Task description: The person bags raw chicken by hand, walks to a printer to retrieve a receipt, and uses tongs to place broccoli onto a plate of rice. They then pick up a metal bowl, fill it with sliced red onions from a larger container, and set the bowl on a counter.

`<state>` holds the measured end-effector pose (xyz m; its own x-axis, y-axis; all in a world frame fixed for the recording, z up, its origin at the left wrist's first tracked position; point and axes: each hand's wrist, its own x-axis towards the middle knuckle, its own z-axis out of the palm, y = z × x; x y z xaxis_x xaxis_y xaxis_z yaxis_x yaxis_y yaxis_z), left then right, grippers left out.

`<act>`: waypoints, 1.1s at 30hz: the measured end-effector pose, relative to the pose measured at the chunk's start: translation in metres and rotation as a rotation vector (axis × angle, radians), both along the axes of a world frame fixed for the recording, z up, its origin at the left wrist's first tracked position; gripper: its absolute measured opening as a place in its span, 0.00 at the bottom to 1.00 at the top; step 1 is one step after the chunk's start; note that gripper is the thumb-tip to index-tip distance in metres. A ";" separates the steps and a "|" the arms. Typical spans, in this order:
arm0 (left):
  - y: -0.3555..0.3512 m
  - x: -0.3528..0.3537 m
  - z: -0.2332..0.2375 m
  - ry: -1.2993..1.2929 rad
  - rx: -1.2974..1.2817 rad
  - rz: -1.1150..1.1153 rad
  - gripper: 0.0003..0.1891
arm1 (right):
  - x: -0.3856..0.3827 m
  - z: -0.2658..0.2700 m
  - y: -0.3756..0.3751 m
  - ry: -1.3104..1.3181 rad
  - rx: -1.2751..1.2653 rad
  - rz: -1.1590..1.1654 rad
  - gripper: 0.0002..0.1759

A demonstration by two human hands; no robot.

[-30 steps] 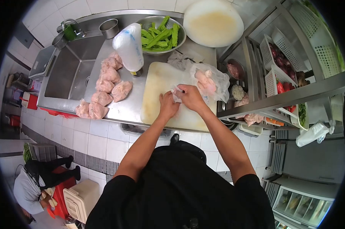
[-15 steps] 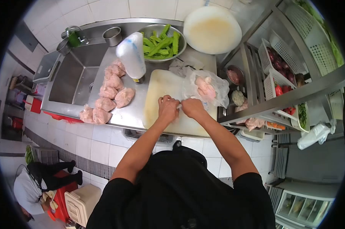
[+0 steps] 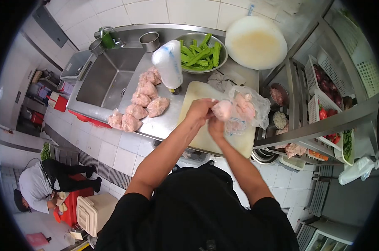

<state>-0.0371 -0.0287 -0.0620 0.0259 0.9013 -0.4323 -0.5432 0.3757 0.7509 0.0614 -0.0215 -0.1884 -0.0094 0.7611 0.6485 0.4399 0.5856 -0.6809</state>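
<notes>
A small clear bag of pale pink meat [image 3: 222, 112] is held up over the white cutting board [image 3: 192, 144]. My left hand [image 3: 199, 110] has its fingers closed at the bag's left side. Just below, my right hand [image 3: 216, 127] is closed against the same bag; its fingertips are partly hidden. To the right, a larger open plastic bag [image 3: 261, 112] spreads over the board, with raw pale meat [image 3: 244, 107] in it. Several similar tied bags of meat [image 3: 146, 89] lie in a group on the steel counter, left of the board.
A roll of plastic bags [image 3: 167, 67] stands behind the board. Near the wall are a steel bowl of green vegetables [image 3: 202, 56], a steel pot [image 3: 149, 41] and a round white board [image 3: 256, 42]. The sink [image 3: 108, 79] is left; shelving [image 3: 336, 121] rises right. A person [image 3: 41, 184] sits lower left.
A small bag of meat now shows raised between my hands, which earlier were low and close together over the board. My right hand has turned upward. The whole view has shifted.
</notes>
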 end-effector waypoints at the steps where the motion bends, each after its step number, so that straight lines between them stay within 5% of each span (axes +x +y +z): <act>1: 0.007 -0.001 -0.006 0.084 0.009 0.071 0.08 | -0.017 0.011 -0.007 0.133 -0.188 0.063 0.08; 4: 0.004 -0.014 -0.014 0.446 0.075 0.096 0.09 | -0.034 0.027 -0.022 0.205 -0.460 0.175 0.10; 6: -0.003 -0.020 -0.014 1.102 0.181 0.094 0.10 | -0.036 0.037 -0.025 0.131 -0.547 0.225 0.11; 9: -0.006 -0.036 -0.034 1.297 0.261 0.092 0.11 | -0.030 0.050 -0.023 0.092 -0.864 0.292 0.10; 11: -0.010 -0.044 -0.037 1.318 0.301 0.029 0.11 | -0.025 0.039 -0.020 -0.306 -0.401 0.234 0.11; 12: -0.013 -0.049 -0.038 1.340 0.338 -0.028 0.11 | -0.021 0.041 -0.019 -0.311 -0.401 0.238 0.11; 15: -0.024 -0.066 -0.044 1.292 0.365 -0.136 0.11 | -0.013 0.049 -0.015 -0.346 -0.480 0.328 0.11; 17: -0.038 -0.069 -0.054 1.096 0.320 -0.116 0.10 | -0.011 0.055 -0.012 -0.122 -0.895 0.372 0.11; 20: -0.056 -0.075 -0.070 0.902 0.193 -0.165 0.10 | -0.009 0.041 -0.010 -0.024 -1.065 0.423 0.12; 22: -0.066 -0.073 -0.077 1.191 0.324 -0.174 0.12 | -0.005 0.041 -0.011 0.032 -1.110 0.452 0.12; 26: -0.082 -0.069 -0.081 1.238 0.347 -0.291 0.14 | 0.004 0.032 -0.007 0.174 -1.377 0.558 0.11; 28: -0.085 -0.068 -0.081 1.430 0.506 -0.521 0.19 | 0.011 0.029 0.001 0.161 -1.390 0.577 0.10; 30: -0.097 -0.058 -0.081 1.420 0.519 -0.480 0.21 | 0.015 0.033 0.008 0.149 -1.402 0.597 0.10; 32: -0.101 -0.051 -0.077 1.418 0.540 -0.441 0.23 | 0.014 0.071 0.011 -0.630 -0.823 0.496 0.10; 33: -0.102 -0.047 -0.074 1.477 0.549 -0.445 0.24 | 0.011 0.093 0.005 -0.622 -0.669 0.466 0.13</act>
<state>-0.0843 -0.1305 -0.1356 0.1899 0.9812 0.0349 0.7969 -0.1747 0.5783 0.0721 -0.0170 -0.0954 -0.5863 0.8000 -0.1279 0.6527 0.3728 -0.6595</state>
